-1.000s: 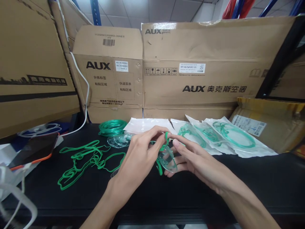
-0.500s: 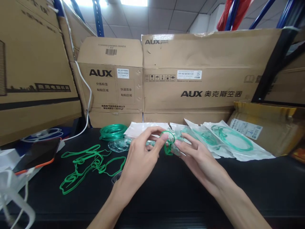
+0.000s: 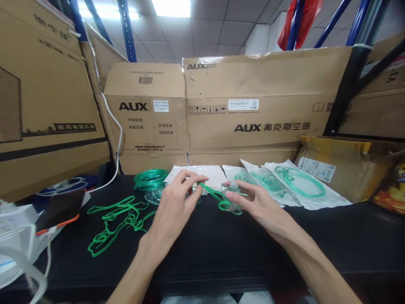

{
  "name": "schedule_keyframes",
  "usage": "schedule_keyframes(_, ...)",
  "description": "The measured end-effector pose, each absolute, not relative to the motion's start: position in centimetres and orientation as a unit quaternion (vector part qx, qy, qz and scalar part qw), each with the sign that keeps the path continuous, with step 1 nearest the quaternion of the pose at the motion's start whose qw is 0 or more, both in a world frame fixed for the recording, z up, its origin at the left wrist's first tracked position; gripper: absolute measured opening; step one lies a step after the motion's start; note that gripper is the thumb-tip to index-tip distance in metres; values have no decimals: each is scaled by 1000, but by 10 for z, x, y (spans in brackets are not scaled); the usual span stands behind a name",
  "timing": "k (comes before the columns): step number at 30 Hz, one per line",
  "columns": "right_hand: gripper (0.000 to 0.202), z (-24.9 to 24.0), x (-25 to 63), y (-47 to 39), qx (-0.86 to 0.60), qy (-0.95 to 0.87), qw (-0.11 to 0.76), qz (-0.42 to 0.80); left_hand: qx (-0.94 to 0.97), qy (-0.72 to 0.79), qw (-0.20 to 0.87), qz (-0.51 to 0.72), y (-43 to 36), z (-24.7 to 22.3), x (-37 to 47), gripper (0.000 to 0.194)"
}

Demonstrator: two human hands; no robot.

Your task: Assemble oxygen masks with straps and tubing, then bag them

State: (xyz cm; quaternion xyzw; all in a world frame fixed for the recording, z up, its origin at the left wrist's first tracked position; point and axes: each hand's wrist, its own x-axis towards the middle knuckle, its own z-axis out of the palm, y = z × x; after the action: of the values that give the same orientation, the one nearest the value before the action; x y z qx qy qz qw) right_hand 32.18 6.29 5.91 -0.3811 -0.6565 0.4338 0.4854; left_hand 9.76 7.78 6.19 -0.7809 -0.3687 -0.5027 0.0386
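Green strap now runs taut at the frame's center, no longer looped as 0.5 s ago; the left hand pinches one end while the right hand clamps the clear mask above the table.
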Motion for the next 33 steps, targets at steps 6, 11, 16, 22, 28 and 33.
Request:
schedule_keyframes(6, 34, 64, 346, 65, -434, -706, 421, 369, -704, -441, 221, -510, 81, 66, 74, 17)
schedule_keyframes(11, 40, 63, 343, 57, -434, -711, 344, 434, -648, -451, 133, -599, 82, 64, 84, 14)
schedule_keyframes(16, 44, 44, 324, 63, -423, -715, 302, 469, -618, -357, -257, -652, 79, 63, 103, 28)
schedule_keyframes(22, 51, 34, 317, 71, -449, -702, 326, 446, -637, -325, -308, -628, 84, 66, 92, 19)
schedule_keyframes(28, 56, 34, 341, 83, -575, -704, 318, 268, -831, -387, -273, -293, 83, 71, 61, 9)
schedule_keyframes(33, 62, 29, 348, 84, -609, -704, 281, 233, -837, -442, -254, -200, 86, 51, 46, 8)
